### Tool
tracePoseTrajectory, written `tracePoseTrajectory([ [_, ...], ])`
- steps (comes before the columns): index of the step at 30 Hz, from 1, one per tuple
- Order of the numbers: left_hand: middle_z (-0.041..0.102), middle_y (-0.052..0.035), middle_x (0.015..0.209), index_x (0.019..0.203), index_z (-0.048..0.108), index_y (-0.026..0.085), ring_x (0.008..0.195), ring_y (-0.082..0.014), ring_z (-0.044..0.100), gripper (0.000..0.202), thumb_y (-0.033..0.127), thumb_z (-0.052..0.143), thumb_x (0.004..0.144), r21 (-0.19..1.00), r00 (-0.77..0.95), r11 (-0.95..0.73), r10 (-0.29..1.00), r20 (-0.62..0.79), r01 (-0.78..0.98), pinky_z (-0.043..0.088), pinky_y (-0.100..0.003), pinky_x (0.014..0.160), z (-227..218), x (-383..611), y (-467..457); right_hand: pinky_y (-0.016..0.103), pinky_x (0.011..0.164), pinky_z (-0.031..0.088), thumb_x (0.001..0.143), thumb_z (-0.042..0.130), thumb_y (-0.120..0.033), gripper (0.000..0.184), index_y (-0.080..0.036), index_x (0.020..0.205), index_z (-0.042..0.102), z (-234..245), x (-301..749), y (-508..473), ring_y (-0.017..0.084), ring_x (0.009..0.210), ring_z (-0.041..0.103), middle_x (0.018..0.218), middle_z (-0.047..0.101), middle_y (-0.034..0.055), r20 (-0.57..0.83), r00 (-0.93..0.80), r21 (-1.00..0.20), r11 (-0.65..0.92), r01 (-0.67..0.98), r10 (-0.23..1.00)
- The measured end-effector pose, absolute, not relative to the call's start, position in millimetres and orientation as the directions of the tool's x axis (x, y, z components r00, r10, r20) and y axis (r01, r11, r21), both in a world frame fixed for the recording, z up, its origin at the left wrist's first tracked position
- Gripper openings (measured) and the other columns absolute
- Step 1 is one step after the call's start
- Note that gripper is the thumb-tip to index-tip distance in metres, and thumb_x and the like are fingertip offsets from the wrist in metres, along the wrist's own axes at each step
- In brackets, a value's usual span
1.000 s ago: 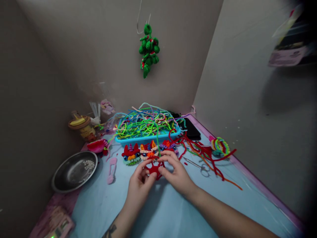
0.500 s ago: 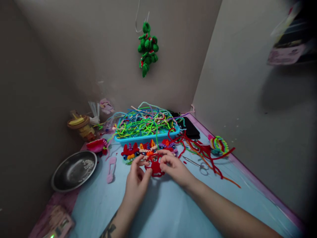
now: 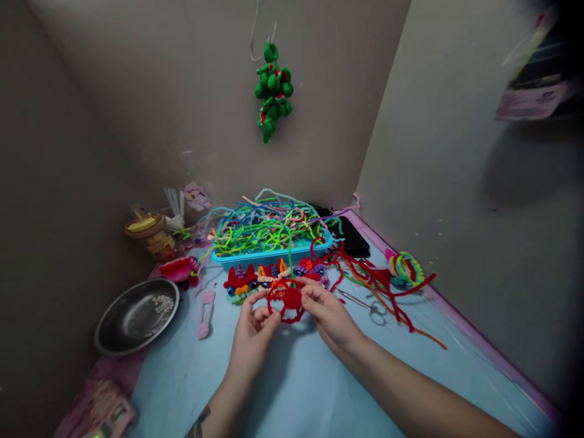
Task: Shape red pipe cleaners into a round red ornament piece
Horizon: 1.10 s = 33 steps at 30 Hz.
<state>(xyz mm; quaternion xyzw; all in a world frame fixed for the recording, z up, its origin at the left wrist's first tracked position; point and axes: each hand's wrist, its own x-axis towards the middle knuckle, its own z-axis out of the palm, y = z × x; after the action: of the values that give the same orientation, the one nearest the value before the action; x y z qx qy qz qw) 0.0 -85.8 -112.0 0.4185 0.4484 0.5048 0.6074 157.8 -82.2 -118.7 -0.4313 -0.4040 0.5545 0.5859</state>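
Between my hands, just above the table, is a red pipe-cleaner ring [image 3: 292,299] with a solid red disc inside and short spokes out to the rim. My left hand [image 3: 256,321] pinches its left edge between thumb and fingers. At the right edge, the fingers of my right hand [image 3: 325,306] close on the ring. Directly behind it stand several small fuzzy figures with big eyes: a red and teal one [image 3: 240,283], an orange and white one [image 3: 274,269], and a red and purple one [image 3: 310,272].
Behind the figures is a blue tray [image 3: 255,258] heaped with pipe cleaners. Scissors [image 3: 365,304] and loose red stems [image 3: 374,277] lie right, near a black phone [image 3: 351,236]. Left are a metal bowl [image 3: 123,319] with white beads and a pink clip [image 3: 205,313]. A green ornament [image 3: 274,91] hangs above.
The red ring has been opened out and turned to face me more, so its round rim and inner disc show more clearly. Both hands stay at its edges.
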Motion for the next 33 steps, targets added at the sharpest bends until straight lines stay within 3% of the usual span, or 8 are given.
tracePoseTrajectory([
  [9,0.06,0.0057,0.059,0.101,0.044,0.018,0.053,-0.0096,0.055,0.049,0.034,0.073,0.065,0.965,0.147,0.173,0.978,-0.146,-0.196,0.037,-0.02,0.056,-106.3,-8.3,-80.1,0.038,0.095,0.035,0.065,0.07,-0.042,0.026,-0.019,0.063,0.059,-115.5,160.7,-80.7,0.027,0.118,0.042,0.12,0.046,0.0088,0.022,0.07,-0.97,0.039,-0.239,0.997],
  [16,0.067,-0.0079,0.098,0.118,0.039,0.02,0.073,-0.0153,0.064,0.074,0.027,0.08,0.057,0.925,0.208,0.225,0.964,-0.166,-0.306,0.044,-0.024,0.064,-112.4,0.9,-83.3,0.043,0.1,0.029,0.062,0.072,-0.049,0.032,-0.019,0.064,0.061,-118.8,153.9,-83.4,0.028,0.121,0.042,0.121,0.051,0.0098,-0.003,0.103,-0.959,0.026,-0.282,0.995],
  [22,0.07,-0.0046,0.079,0.124,0.036,0.017,0.071,-0.0161,0.063,0.076,0.025,0.078,0.06,0.945,0.193,0.215,0.966,-0.17,-0.246,0.043,-0.024,0.066,-113.6,2.9,-85.1,0.044,0.099,0.031,0.062,0.073,-0.048,0.031,-0.02,0.067,0.061,-120.2,152.2,-84.0,0.027,0.117,0.047,0.12,0.052,0.0093,0.005,0.095,-0.949,0.035,-0.315,0.995],
  [27,0.058,0.0067,0.052,0.126,0.034,0.014,0.048,-0.0095,0.051,0.076,0.025,0.075,0.063,0.979,0.169,0.158,0.976,-0.136,-0.129,0.036,-0.02,0.053,-114.7,-3.9,-80.9,0.045,0.096,0.034,0.064,0.072,-0.047,0.03,-0.019,0.066,0.061,-120.2,155.2,-82.1,0.029,0.116,0.046,0.12,0.05,0.0092,0.025,0.123,-0.96,0.058,-0.274,0.992],
  [33,0.059,0.0055,0.056,0.131,0.029,0.015,0.051,-0.0094,0.052,0.081,0.024,0.074,0.064,0.976,0.204,0.17,0.969,-0.14,-0.138,0.035,-0.02,0.053,-113.2,-4.9,-81.0,0.043,0.098,0.032,0.064,0.071,-0.048,0.03,-0.02,0.066,0.06,-116.6,154.7,-83.3,0.027,0.115,0.045,0.117,0.05,0.0093,0.034,0.095,-0.961,0.059,-0.271,0.995],
])
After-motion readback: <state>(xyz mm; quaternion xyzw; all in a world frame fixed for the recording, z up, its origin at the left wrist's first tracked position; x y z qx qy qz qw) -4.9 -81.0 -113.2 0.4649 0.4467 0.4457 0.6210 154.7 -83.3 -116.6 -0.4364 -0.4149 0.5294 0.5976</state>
